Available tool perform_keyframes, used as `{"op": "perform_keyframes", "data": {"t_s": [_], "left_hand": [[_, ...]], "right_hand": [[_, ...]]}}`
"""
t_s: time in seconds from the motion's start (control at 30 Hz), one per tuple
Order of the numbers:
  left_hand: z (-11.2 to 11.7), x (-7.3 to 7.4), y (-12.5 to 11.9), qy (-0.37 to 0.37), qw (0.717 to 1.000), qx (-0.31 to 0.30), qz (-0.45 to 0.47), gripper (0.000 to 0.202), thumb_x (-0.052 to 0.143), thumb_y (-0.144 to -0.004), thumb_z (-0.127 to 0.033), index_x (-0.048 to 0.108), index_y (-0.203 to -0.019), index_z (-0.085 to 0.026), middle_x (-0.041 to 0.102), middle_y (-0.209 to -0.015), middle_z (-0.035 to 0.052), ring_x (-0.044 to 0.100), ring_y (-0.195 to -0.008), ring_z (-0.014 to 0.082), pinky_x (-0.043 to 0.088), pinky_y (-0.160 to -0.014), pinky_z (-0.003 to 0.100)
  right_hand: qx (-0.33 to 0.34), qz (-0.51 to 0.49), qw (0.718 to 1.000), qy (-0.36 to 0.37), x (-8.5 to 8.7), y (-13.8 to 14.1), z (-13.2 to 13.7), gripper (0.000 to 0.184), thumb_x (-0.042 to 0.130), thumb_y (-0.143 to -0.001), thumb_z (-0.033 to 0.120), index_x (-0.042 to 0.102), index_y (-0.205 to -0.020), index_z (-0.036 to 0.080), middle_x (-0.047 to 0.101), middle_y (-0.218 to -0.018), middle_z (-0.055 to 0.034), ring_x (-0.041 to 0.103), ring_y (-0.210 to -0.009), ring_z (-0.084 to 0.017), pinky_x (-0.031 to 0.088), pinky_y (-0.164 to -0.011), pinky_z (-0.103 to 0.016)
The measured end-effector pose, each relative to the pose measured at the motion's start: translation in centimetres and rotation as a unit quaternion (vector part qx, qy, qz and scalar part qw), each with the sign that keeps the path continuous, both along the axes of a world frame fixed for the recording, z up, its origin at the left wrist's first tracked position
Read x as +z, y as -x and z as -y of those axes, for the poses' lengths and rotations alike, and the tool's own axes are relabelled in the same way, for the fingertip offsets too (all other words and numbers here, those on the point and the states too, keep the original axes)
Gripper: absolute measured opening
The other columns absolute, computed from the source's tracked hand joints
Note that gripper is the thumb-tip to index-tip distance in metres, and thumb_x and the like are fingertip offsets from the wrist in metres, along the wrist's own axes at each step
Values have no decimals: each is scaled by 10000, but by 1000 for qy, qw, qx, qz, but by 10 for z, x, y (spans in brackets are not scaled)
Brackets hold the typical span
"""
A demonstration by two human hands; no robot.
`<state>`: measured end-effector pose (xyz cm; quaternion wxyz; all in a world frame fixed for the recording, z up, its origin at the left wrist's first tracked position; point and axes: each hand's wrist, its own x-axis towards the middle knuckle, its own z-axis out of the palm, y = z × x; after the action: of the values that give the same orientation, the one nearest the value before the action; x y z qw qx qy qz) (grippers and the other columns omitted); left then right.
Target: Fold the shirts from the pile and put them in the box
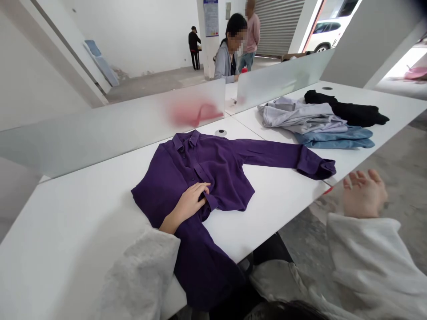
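A purple button-up shirt [222, 171] lies spread on the white table [100, 235], its collar toward the divider. One sleeve stretches right to the table's edge, and the other hangs over the near edge by my lap. My left hand [188, 202] rests on the shirt's lower front, with thumb and fingers closed on the button edge. Off the table's right edge, my right hand [365, 193] is raised with loosely bent fingers apart and nothing in it. It is a little blurred, near the cuff of the outstretched sleeve but not touching it.
Light grey clothing [300, 115], blue clothing [336, 138] and black clothing [350, 111] lie at the right. A frosted divider [133, 122] runs behind the shirt. Beyond it a person in a grey jacket [222, 62] sits; two people stand farther back.
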<state>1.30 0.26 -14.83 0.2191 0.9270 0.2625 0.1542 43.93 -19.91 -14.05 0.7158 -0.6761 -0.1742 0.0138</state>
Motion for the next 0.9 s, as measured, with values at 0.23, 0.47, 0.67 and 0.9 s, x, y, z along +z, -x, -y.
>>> {"op": "perform_keyframes", "data": {"t_s": [0.23, 0.47, 0.67, 0.9], "left_hand": [[55, 57, -16, -48, 991, -83, -98, 301, 442, -923, -192, 518, -1214, -210, 545, -1344, 77, 499, -1247, 208, 407, -1034, 368], [141, 53, -15, -76, 909, -324, -250, 368, 734, -730, -450, 608, -885, -140, 676, -747, 65, 664, -671, 228, 459, -511, 312], [140, 61, -6, -100, 909, -329, -235, 63, 640, -795, -152, 585, -770, -168, 616, -609, 9, 600, -534, 173, 368, -437, 305], [101, 151, 89, -125, 980, 18, -154, 251, 441, -834, -63, 599, -897, -248, 666, -835, 20, 613, -729, 197, 462, -649, 312]], "right_hand": [[262, 202, 942, 51, 2, 93, -36, 146, 503, -850, 264, 614, -936, 225, 627, -1140, -83, 566, -1121, -249, 410, -992, -509], [550, 519, 642, 128, 16, 218, -94, 357, 429, -948, 254, 542, -1284, 218, 431, -1438, -127, 370, -1343, -252, 369, -1062, -468], [624, 594, 487, 142, -5, 258, -145, 538, 516, -920, 384, 399, -1427, 245, 228, -1549, -122, 136, -1435, -294, 178, -1127, -544], [656, 551, 498, 136, -14, 251, -158, 644, 459, -934, 471, 264, -1489, 210, 267, -1534, -122, 210, -1421, -259, 184, -1135, -487]]}}
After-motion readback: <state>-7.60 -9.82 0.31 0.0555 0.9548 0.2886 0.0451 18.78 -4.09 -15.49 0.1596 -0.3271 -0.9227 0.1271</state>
